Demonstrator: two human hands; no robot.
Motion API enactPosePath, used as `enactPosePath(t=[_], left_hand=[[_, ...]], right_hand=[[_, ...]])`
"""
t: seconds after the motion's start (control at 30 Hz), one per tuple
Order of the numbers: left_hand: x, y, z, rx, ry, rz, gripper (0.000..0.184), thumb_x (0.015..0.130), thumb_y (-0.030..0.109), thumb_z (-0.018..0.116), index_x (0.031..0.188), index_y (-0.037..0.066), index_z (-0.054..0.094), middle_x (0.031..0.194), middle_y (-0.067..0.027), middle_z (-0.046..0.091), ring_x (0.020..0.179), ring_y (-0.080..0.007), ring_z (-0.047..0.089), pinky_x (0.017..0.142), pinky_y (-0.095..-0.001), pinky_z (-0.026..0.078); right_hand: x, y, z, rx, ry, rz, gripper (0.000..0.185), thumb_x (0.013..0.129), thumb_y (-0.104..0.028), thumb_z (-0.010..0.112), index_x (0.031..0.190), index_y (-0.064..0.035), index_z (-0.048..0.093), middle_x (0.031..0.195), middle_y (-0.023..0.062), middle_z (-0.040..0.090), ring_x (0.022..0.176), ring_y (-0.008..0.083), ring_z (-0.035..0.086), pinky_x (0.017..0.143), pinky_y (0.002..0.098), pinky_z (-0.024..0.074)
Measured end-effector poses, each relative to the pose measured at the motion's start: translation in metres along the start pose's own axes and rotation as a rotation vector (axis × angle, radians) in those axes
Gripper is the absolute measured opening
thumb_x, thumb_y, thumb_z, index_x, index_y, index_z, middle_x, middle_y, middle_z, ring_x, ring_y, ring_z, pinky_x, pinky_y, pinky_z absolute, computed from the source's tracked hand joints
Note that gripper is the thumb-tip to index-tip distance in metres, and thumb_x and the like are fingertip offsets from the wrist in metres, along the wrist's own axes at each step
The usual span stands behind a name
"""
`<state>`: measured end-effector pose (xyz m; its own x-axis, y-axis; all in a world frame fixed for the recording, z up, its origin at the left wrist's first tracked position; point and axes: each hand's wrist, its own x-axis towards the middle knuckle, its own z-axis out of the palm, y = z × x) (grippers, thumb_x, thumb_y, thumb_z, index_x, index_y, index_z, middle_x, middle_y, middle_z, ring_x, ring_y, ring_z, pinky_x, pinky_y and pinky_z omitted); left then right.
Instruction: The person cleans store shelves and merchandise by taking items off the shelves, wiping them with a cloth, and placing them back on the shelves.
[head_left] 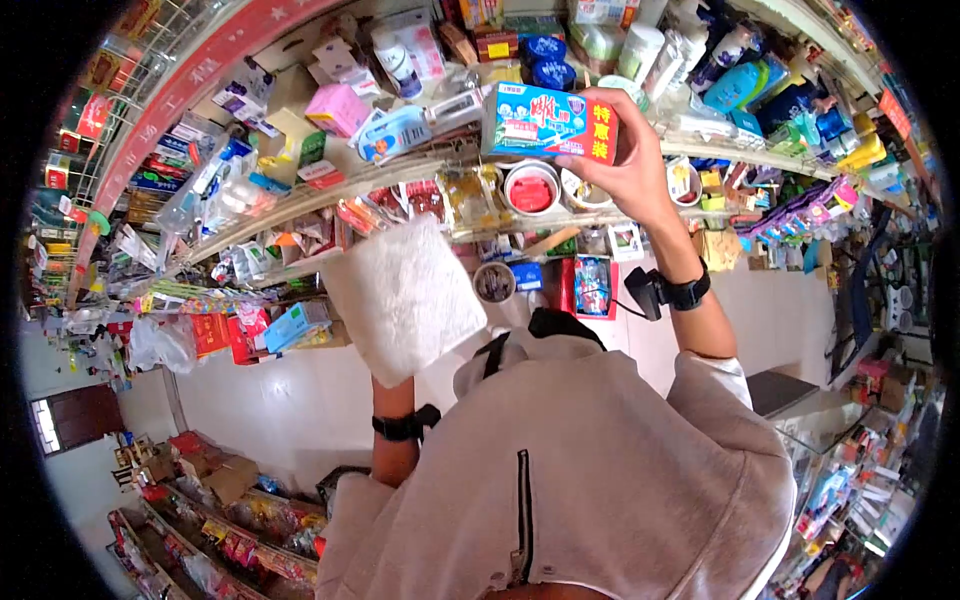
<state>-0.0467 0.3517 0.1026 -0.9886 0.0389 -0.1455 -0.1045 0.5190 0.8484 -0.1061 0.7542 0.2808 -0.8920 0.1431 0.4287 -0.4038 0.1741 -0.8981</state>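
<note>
A blue and red box (540, 124) is gripped at its red end by my right hand (630, 160), in front of the upper shelf. My left forearm reaches up under a whitish cloth (405, 295), which hides my left hand; its fingers do not show. Just left of the box, a pale blue packet (395, 133) lies on the shelf, with a pink box (341, 109) beside it. Two dark blue round tubs (550, 62) stand behind the box. Below it is a white tub with red contents (531, 190).
The curved shelf edge (330, 190) runs across in front of me, crowded with packets and bottles. Lower down are a red box (590, 287) and a cup (493, 283). More stocked shelves (225, 535) stand at the lower left, and other goods at the right.
</note>
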Motion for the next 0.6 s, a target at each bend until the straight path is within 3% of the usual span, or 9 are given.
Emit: enactPosePath(t=[0.27, 0.47, 0.53, 0.6], left_hand=[[0.034, 0.045, 0.022, -0.523, -0.044, -0.002, 0.045, 0.100, 0.040, 0.040, 0.126, 0.004, 0.051, 0.109, -0.0143, 0.061, 0.106, -0.0291, 0.058, 0.093, -0.0397, 0.047], [0.016, 0.066, 0.027, -1.073, -0.266, -0.142, 0.046, 0.100, 0.040, 0.040, 0.125, 0.004, 0.051, 0.108, -0.0142, 0.061, 0.106, -0.0291, 0.058, 0.093, -0.0398, 0.047], [0.006, 0.075, 0.032, -1.200, -0.337, -0.172, 0.046, 0.100, 0.041, 0.040, 0.125, 0.004, 0.051, 0.108, -0.0142, 0.061, 0.106, -0.0291, 0.058, 0.093, -0.0398, 0.047], [0.002, 0.086, 0.038, -1.302, -0.385, -0.183, 0.046, 0.100, 0.041, 0.039, 0.125, 0.004, 0.051, 0.108, -0.0141, 0.061, 0.106, -0.0291, 0.058, 0.093, -0.0399, 0.047]], right_hand=[[-0.044, -0.008, 0.019, -0.072, -0.019, 0.002, 0.059, 0.068, 0.000, 0.080, 0.120, -0.0014, 0.052, 0.120, 0.0099, 0.057, 0.111, 0.0174, 0.056, 0.098, 0.0325, 0.0455], [-0.055, -0.024, 0.034, -0.238, -0.267, -0.025, 0.060, 0.061, 0.003, 0.075, 0.117, -0.0051, 0.056, 0.133, 0.0114, 0.048, 0.126, 0.0243, 0.047, 0.105, 0.0362, 0.0385], [-0.057, -0.027, 0.044, -0.356, -0.328, -0.062, 0.061, 0.063, 0.000, 0.079, 0.119, -0.0095, 0.058, 0.131, 0.0121, 0.047, 0.123, 0.0289, 0.050, 0.103, 0.0360, 0.0414], [-0.061, -0.020, 0.051, -0.327, -0.294, -0.049, 0.067, 0.064, 0.001, 0.077, 0.126, -0.0102, 0.054, 0.133, 0.0113, 0.046, 0.124, 0.0277, 0.049, 0.103, 0.0360, 0.0413]])
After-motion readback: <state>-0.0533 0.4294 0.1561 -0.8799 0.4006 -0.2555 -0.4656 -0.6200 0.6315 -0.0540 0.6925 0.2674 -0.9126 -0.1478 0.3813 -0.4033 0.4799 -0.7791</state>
